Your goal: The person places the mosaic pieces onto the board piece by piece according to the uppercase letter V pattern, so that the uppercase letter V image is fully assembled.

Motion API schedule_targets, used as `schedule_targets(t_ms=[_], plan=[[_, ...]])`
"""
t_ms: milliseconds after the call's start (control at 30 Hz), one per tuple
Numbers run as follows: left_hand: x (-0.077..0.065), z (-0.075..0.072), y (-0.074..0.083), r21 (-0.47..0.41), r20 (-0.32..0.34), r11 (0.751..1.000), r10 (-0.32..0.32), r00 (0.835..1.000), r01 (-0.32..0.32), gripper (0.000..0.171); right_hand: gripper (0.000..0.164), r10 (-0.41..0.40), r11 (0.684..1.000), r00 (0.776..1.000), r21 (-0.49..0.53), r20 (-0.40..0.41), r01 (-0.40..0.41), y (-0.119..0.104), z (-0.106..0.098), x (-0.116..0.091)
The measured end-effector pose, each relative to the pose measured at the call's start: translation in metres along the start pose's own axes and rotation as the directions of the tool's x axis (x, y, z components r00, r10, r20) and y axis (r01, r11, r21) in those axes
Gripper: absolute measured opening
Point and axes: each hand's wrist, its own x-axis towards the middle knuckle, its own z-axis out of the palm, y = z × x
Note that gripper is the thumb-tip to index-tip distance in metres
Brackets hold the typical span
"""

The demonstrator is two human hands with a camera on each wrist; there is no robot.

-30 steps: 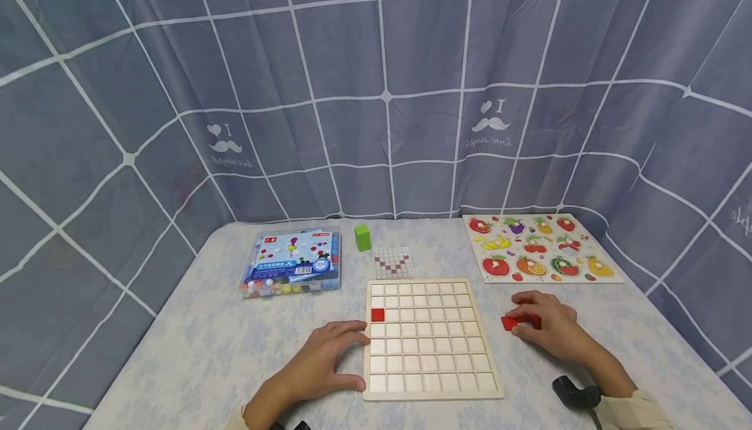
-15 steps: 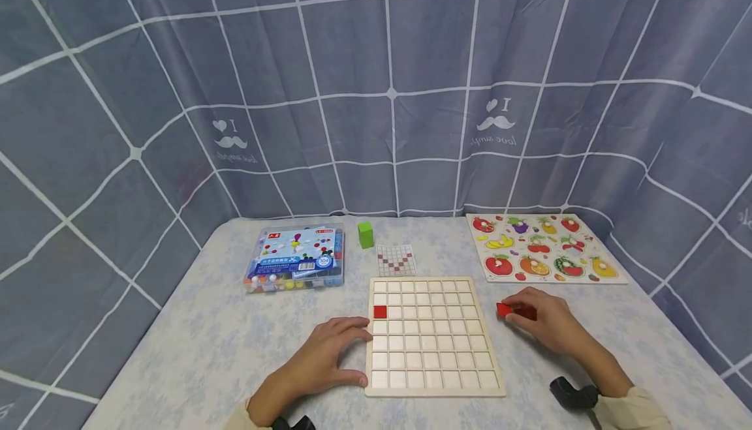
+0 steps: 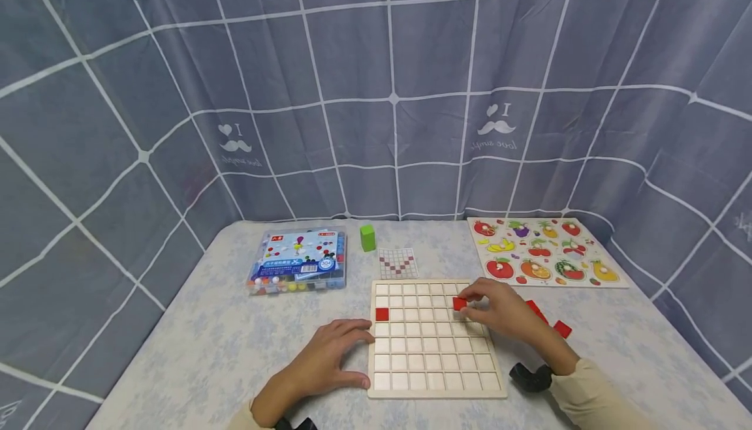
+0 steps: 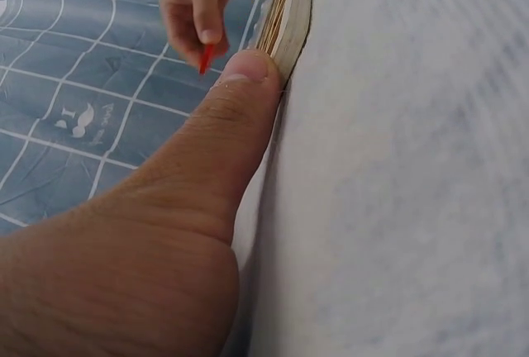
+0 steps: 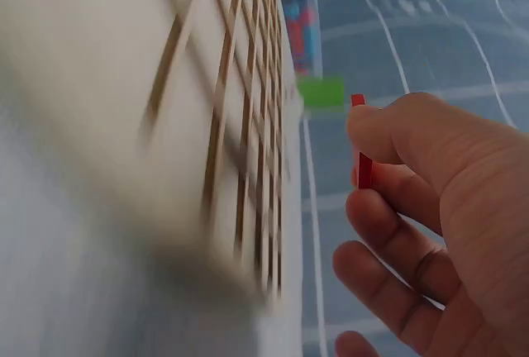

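You're likely placing: right hand [image 3: 498, 309] pinching tile [image 3: 459, 303] near far-right corner of board [image 3: 431, 363], left hand [image 3: 329, 358] spread at left edge. Needing alignment; slot unclear.

The left hand [image 3: 331, 358] and right hand [image 3: 499, 306] are bare to above the wrist. Behind the right hand, a cream right sleeve [image 3: 593, 394] of plain cloth ends in a loosely creased cuff; behind the left, only the edge of a matching left sleeve [image 3: 242, 418] shows. Just below the right wrist sits a matte black wrist camera [image 3: 531, 378], with rounded ends and a dip between them. Below the left wrist, a black fitting [image 3: 306, 424], probably its twin, is cropped. The left thumbnail [image 4: 238, 78] looks short.
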Motion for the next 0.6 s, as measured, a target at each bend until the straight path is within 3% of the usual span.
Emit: schedule_targets(t_ms=[267, 367, 600], plan=[[-0.004, 0.000, -0.001, -0.015, 0.010, 1.000, -0.016, 1.000, 0.017, 0.062, 0.016, -0.121, 0.993, 0.981, 0.034, 0.152, 0.117, -0.042, 0.047, 0.037], [-0.002, -0.001, 0.000, -0.023, 0.021, 1.000, -0.021, 1.000, 0.021, 0.062, 0.016, -0.128, 0.992, 0.971, 0.024, 0.202, 0.126, -0.051, 0.060, 0.044], [0.001, -0.002, 0.002, -0.028, 0.033, 0.999, -0.034, 0.999, 0.035, 0.062, 0.018, -0.130, 0.991, 0.970, 0.013, 0.205, 0.130, -0.056, 0.073, 0.048]])
